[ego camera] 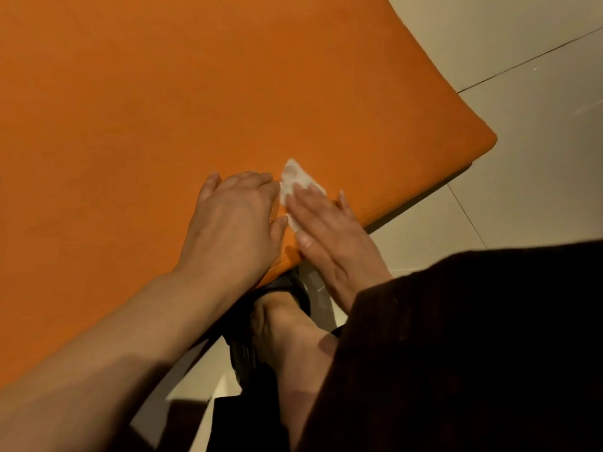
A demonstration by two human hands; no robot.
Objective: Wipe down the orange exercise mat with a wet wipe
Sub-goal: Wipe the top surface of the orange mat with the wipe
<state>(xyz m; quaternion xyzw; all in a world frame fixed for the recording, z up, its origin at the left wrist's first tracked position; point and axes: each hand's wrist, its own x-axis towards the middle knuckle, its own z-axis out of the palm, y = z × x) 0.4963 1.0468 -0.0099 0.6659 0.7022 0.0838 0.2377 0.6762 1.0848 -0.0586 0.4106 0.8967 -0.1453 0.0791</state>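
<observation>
Wipe (293, 182), white and crumpled flat, lay on the orange mat (163, 109) close to the mat's near edge and not far from its right corner, pinned under the fingers of the right hand (326, 236). That hand was spread flat, fingers straight and pressed down on the lower right part of the wipe, so that only the upper left portion of the sheet showed beyond the fingertips. The left hand (235, 220) rested just beside it on the mat, palm down with fingers relaxed and straight, its fingertips touching or almost touching the wipe's left edge; it held nothing. The visible piece of wipe was roughly a narrow wedge, its long axis running from the gap between the two hands up toward the far side of the mat, with its pointed tip aimed away from the person. The mat itself stretched diagonally across the view, its long near edge running from lower left to the rounded corner at right, over a pale tiled floor (522, 76). A bare foot in a dark sandal (293, 321) stood on the floor just beside the mat's edge, below the hands, and a dark sleeve (456, 337) covered the right forearm.
</observation>
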